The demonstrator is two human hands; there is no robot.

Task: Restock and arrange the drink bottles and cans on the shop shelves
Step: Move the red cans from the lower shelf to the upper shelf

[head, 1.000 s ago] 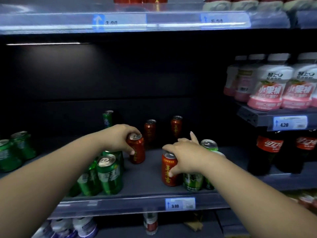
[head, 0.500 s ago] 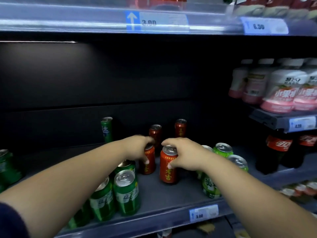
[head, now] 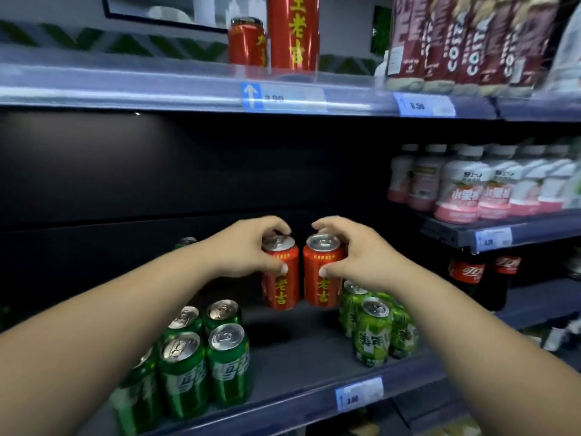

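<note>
Dark shop shelving fills our view, its back panel black and unlit. The top shelf (head: 157, 89) carries a tall bottle (head: 294, 33) in red and a lone can (head: 246, 42) of the same brand, above the top tag (head: 283, 97) reading 3.00. Off to the right stand pink bottles (head: 471, 187), with cola bottles (head: 468, 272) below them. On the middle shelf (head: 292, 350), dark green cans (head: 201, 363) cluster at the front left and light green cans (head: 374, 332) at the front right, well apart, with a gap between them.

Over that gap we hold two red cans side by side, almost touching. Our left hand (head: 248, 247) grips the left can (head: 281, 278) near its rim, thumb in front and fingers curled over the far side. Our right hand (head: 355, 250) grips the right can (head: 320, 278) the same way. Both cans are upright and seem to hang clear of the shelf, judging by the shadow beneath them.

We judge ourselves mid-carry: the pair is picked up and not yet placed. Matching stock sits on the top shelf, so that looks the likely home, though the lower tag (head: 358, 396) also reads 3.00 and we cannot be sure. The next move would call for raising both cans level, clearing the shelf's front lip, and setting them beside the lone can without knocking the tall bottle.
</note>
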